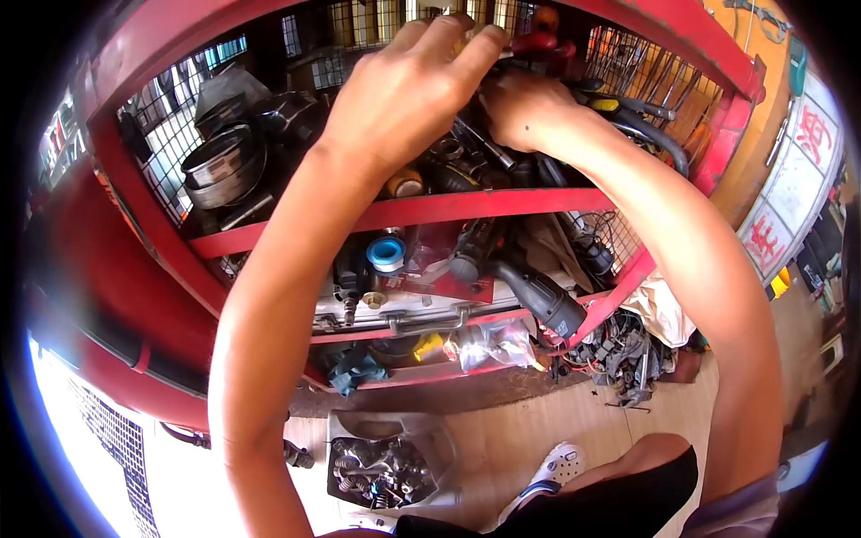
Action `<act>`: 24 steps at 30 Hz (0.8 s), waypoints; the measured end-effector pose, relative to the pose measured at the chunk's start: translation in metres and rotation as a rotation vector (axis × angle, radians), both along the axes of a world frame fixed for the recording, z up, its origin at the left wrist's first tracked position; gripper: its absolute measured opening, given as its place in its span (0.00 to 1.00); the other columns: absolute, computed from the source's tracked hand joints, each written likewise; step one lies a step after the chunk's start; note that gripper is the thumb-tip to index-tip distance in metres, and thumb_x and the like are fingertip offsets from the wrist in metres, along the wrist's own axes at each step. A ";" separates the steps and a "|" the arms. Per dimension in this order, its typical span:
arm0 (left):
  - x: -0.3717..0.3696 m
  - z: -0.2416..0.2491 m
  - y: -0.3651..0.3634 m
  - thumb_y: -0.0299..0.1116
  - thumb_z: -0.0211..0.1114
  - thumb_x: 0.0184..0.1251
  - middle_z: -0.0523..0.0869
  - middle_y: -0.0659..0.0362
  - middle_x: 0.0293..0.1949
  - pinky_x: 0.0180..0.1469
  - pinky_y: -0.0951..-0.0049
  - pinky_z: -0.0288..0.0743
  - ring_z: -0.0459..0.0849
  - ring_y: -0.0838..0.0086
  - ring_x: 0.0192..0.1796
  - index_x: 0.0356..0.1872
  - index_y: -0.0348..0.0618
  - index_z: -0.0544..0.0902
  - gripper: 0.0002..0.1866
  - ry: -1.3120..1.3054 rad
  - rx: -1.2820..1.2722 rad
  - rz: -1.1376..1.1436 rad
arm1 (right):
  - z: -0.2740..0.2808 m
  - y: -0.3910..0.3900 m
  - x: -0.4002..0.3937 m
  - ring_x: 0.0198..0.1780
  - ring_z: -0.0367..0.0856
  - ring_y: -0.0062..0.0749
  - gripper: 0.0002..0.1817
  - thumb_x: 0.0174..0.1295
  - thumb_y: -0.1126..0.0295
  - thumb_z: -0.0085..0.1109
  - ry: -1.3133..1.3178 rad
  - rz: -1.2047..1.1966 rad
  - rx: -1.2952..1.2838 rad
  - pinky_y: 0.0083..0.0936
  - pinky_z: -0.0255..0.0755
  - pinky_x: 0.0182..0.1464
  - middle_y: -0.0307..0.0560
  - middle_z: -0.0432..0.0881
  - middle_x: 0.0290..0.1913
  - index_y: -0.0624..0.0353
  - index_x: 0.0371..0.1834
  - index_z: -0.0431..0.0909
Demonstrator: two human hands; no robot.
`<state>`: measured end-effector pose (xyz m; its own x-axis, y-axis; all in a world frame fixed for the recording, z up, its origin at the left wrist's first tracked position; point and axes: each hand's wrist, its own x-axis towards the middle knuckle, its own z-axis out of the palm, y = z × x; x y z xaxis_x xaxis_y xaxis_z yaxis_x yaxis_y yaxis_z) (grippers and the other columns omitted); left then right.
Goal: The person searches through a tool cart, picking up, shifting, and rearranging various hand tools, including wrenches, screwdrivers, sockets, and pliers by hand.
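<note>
My left hand (417, 90) reaches over the top level of a red metal rack (404, 211), fingers bent down at the back. Their tips and whatever they hold are hidden. Close beside it, my right hand (525, 112) is in among the tools, its fingers out of sight. A metal rod-like tool (487, 143) lies just below and between the two hands. Near my right wrist are black tool handles, one with a yellow band (605, 105). A red object (538, 45) sits behind my right hand.
Ring-shaped metal parts (220, 166) sit at the shelf's left. Lower down are a blue-rimmed roll (386, 254), a black power tool (543, 300) and a silver case (430, 318). A grey bin of metal parts (439, 448) stands on the floor, with tangled parts (623, 354) to its right.
</note>
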<state>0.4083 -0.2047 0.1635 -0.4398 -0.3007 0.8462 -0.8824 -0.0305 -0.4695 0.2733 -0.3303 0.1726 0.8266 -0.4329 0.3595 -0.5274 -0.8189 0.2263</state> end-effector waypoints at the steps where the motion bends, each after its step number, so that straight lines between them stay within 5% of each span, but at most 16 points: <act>1: 0.001 0.000 -0.001 0.30 0.79 0.54 0.86 0.57 0.53 0.50 0.61 0.88 0.89 0.58 0.52 0.64 0.52 0.80 0.33 0.001 0.001 -0.002 | 0.002 -0.001 0.001 0.58 0.87 0.56 0.19 0.64 0.74 0.58 0.012 -0.009 0.013 0.46 0.82 0.57 0.63 0.88 0.54 0.64 0.59 0.83; 4: 0.000 0.000 0.000 0.31 0.77 0.56 0.86 0.58 0.51 0.48 0.63 0.88 0.89 0.59 0.50 0.62 0.51 0.80 0.29 -0.007 0.001 -0.001 | 0.010 -0.002 0.006 0.60 0.86 0.56 0.19 0.65 0.74 0.58 0.039 -0.053 0.159 0.45 0.81 0.58 0.64 0.87 0.55 0.65 0.59 0.83; 8: 0.002 -0.001 -0.006 0.32 0.73 0.62 0.86 0.56 0.49 0.46 0.63 0.88 0.90 0.59 0.47 0.62 0.50 0.80 0.26 -0.017 -0.057 -0.007 | 0.004 -0.012 0.011 0.65 0.84 0.47 0.21 0.69 0.69 0.58 0.006 -0.126 0.082 0.43 0.80 0.65 0.55 0.85 0.64 0.57 0.64 0.83; 12: 0.002 -0.001 -0.007 0.32 0.71 0.63 0.86 0.56 0.48 0.44 0.62 0.89 0.90 0.58 0.47 0.62 0.50 0.80 0.24 -0.004 -0.064 -0.017 | 0.001 0.005 0.006 0.65 0.84 0.47 0.19 0.72 0.68 0.55 -0.063 -0.132 0.031 0.44 0.79 0.65 0.52 0.86 0.63 0.55 0.64 0.83; 21: -0.001 0.000 -0.003 0.28 0.68 0.62 0.87 0.56 0.51 0.46 0.62 0.90 0.90 0.57 0.49 0.61 0.48 0.80 0.23 0.025 -0.067 -0.033 | -0.002 0.010 0.016 0.64 0.85 0.53 0.22 0.78 0.62 0.40 0.009 -0.174 0.016 0.46 0.78 0.64 0.58 0.86 0.62 0.58 0.61 0.83; 24: -0.002 0.002 -0.005 0.28 0.68 0.62 0.87 0.56 0.51 0.45 0.62 0.90 0.90 0.57 0.50 0.61 0.49 0.80 0.24 0.034 -0.048 -0.023 | -0.009 -0.001 0.016 0.60 0.85 0.59 0.20 0.74 0.59 0.49 -0.102 -0.084 0.017 0.51 0.79 0.59 0.66 0.87 0.57 0.60 0.58 0.82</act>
